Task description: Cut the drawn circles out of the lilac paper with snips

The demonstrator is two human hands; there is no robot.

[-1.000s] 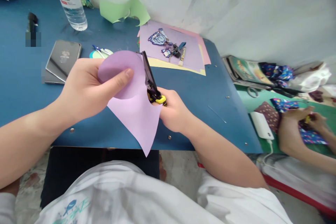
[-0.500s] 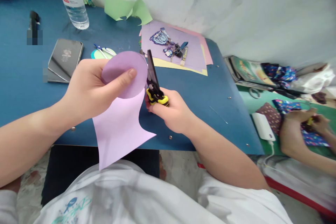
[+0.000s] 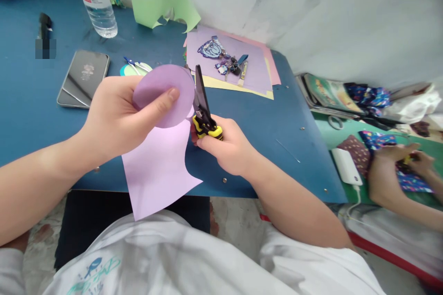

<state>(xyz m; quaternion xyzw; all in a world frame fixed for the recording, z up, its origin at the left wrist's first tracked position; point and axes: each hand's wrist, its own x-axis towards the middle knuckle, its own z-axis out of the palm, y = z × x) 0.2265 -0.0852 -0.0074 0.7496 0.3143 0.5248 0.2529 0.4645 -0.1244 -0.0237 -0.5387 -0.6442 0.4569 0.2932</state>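
My left hand [image 3: 119, 108] is closed on a purple paper circle [image 3: 180, 101], with the thumb flat across its face and the fingers hidden behind. Below the circle hangs a lighter purple paper sheet [image 3: 155, 166] with a curved cut edge; it seems to be gripped together with the circle. In my right hand [image 3: 228, 143] are black and yellow scissors [image 3: 206, 120], blades pointing up and away from me. The blades lie at the circle's right edge, next to the paper. How far they are apart cannot be made out.
On the blue table [image 3: 263, 143] are a phone [image 3: 85, 78], a water bottle [image 3: 97, 4], blue-and-white scissors [image 3: 136, 64], green paper [image 3: 148, 11] and coloured sheets [image 3: 256, 73] under keys [image 3: 235, 67]. At right, another person's hands [image 3: 398, 156] work over a green table beside a white power bank [image 3: 347, 166].
The hanging sheet has shifted slightly, its lower right tip moving left. A little paper now shows between the circle and the scissors. Both hands stay almost in place.
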